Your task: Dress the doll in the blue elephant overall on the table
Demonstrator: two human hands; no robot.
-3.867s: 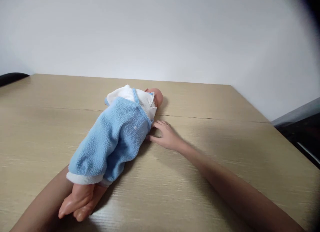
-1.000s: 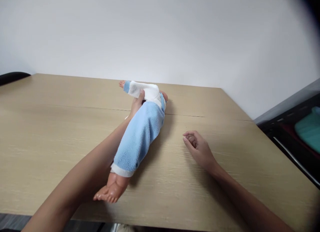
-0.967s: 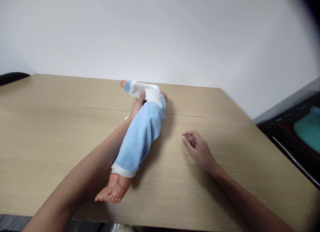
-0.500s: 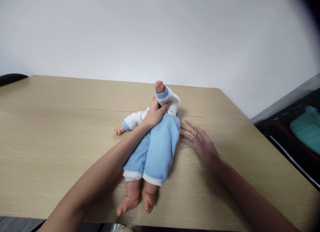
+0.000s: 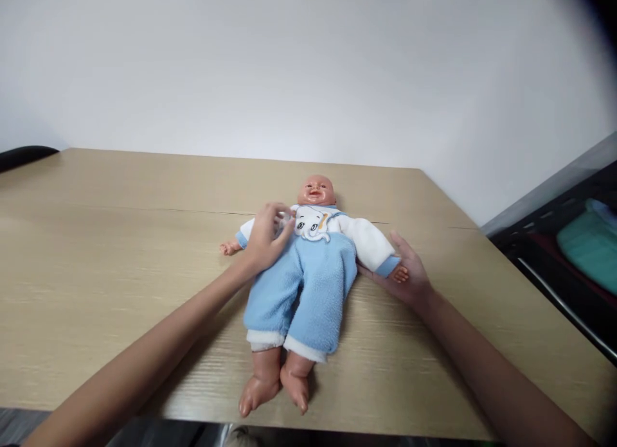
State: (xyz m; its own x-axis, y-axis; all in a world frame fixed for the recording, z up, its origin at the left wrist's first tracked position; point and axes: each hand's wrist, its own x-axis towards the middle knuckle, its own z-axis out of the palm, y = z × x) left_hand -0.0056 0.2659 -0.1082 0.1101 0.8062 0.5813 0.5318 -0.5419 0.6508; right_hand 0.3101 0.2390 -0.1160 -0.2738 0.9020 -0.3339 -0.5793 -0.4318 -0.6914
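A baby doll (image 5: 321, 267) in a blue and white outfit lies on its back on the wooden table (image 5: 144, 293), its feet toward me. An animal face decorates the chest of the outfit. My left hand (image 5: 270, 238) is at the doll's chest on the left, fingers apart and curved, partly covering the doll's sleeve. On the other side, my right hand (image 5: 407, 273) lies palm up beside the doll, fingers spread. The doll's forearm rests over that palm, and some of my fingertips are hidden under the doll's side.
A pale wall (image 5: 241, 74) rises behind the table. To the right, beyond the table edge, a black rack or case (image 5: 540, 241) holds a teal item (image 5: 590, 251). A dark curved object (image 5: 29, 155) shows at the far left.
The doll has rolled from its tilted side onto its back, showing its head and chest. My left hand has let go and moved left; the doll's arm has come down over my right hand.
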